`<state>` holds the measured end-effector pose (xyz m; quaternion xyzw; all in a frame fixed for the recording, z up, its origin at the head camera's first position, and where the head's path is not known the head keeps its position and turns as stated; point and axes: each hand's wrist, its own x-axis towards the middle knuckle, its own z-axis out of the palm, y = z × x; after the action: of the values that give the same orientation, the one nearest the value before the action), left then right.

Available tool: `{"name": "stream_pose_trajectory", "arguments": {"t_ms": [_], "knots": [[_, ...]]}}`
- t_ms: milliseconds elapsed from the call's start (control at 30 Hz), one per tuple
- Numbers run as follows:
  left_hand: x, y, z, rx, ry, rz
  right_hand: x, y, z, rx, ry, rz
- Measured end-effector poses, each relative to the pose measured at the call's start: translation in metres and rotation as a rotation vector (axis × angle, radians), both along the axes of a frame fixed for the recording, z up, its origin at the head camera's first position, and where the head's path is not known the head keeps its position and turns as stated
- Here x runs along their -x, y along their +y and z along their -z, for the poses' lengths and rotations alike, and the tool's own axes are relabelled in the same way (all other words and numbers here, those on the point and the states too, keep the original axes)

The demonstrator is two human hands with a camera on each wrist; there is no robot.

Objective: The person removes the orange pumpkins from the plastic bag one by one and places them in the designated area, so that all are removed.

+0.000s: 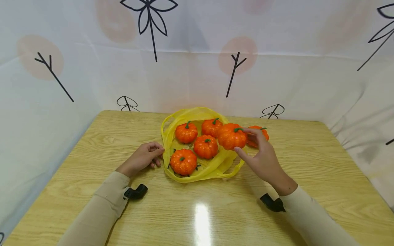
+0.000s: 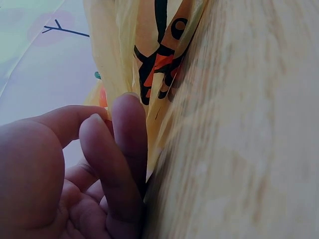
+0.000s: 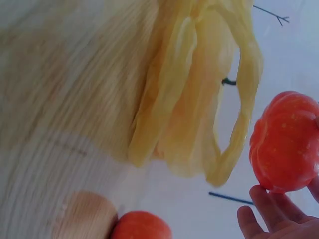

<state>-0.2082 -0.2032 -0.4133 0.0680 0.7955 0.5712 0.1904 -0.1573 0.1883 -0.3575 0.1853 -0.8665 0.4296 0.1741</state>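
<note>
A yellow plastic bag (image 1: 212,168) stands with its mouth spread wide on the table. Several orange toy pumpkins (image 1: 205,147) with green stems sit inside it. My left hand (image 1: 143,158) pinches the bag's left rim between thumb and forefinger; in the left wrist view the bag wall (image 2: 117,50) rises beyond the fingertips. My right hand (image 1: 265,160) grips another orange pumpkin (image 1: 231,137) above the bag's right edge. The right wrist view shows this pumpkin (image 3: 284,144) in the fingers, beside a bag handle (image 3: 249,84).
One more pumpkin (image 1: 264,134) lies on the wooden table (image 1: 307,164) right of the bag, partly hidden behind my right hand. A white cloth (image 1: 191,78) with drawn plants hangs behind the table. Black wrist cameras (image 1: 136,192) are on both sleeves.
</note>
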Motion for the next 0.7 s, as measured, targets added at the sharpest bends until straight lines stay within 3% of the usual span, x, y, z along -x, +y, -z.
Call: {"name": "stream_pose_trajectory", "arguments": {"t_ms": [700], "knots": [[-0.001, 0.001, -0.002, 0.019, -0.009, -0.014, 0.023, 0.041, -0.005, 0.069, -0.093, 0.166]]}}
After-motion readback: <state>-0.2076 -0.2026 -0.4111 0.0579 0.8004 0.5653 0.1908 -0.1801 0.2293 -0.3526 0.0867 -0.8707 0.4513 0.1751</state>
